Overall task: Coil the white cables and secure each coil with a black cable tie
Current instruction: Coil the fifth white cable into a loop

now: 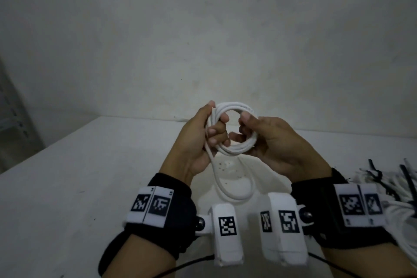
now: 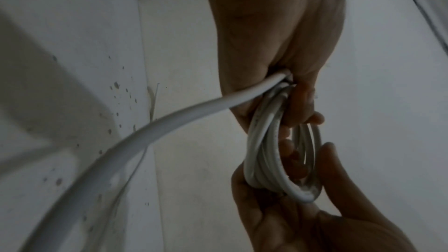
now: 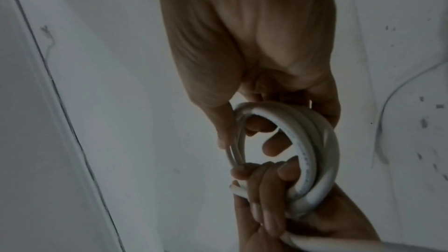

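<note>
A white cable coil of several loops is held up above the table between both hands. My left hand grips the coil's left side, fingers curled through the ring. My right hand pinches its right side with thumb on top. A loose tail of the same cable hangs from the left hand in a long loop down to the table. The left wrist view shows the coil edge-on and the tail running off left. In the right wrist view the coil lies between both hands.
A pile of white cables and black cable ties lies at the right edge of the white table. A grey wall stands close behind the table. A shelf frame is at the far left.
</note>
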